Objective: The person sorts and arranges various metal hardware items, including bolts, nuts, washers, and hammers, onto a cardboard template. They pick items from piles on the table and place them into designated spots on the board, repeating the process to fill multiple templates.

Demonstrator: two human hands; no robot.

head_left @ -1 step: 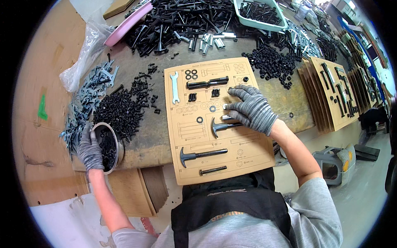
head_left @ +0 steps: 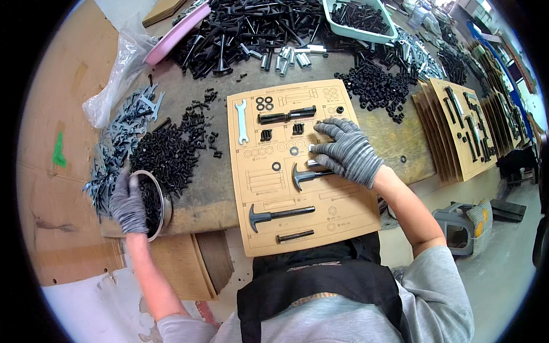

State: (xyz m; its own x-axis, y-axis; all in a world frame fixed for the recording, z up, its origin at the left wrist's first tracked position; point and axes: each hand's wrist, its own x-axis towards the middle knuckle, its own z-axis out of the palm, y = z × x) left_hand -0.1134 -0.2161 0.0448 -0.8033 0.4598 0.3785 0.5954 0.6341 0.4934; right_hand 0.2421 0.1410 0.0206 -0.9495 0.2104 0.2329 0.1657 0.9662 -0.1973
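On the upright-facing cardboard template (head_left: 337, 206) in front of me lie a silver open-end wrench (head_left: 242, 122), black ring washers (head_left: 264, 103), a long black bolt assembly (head_left: 286, 115), short black screws (head_left: 298, 129) and two dark T-headed parts (head_left: 280, 215). A plain black bolt (head_left: 295, 235) rests near its lower edge. My right hand (head_left: 350, 150), in a grey glove, spreads over the template's right side. A small silver-white piece (head_left: 311, 147) shows at its thumb tip; the palm is hidden. My gloved left hand (head_left: 128, 207) reaches over the left rim of a round tub (head_left: 167, 207) with black pieces inside, fingers stretched out.
Left of the template lie heaps of flat wrenches (head_left: 117, 140) and black screws (head_left: 168, 151). Black nuts (head_left: 377, 86) are piled behind it, near a pale green tray (head_left: 360, 37). Filled cardboard templates (head_left: 463, 126) stand stacked at right. The table's front edge crosses below the tub.
My left hand has shifted slightly right over the tub's rim, while the tub stays put. The right hand and the template look almost unchanged.
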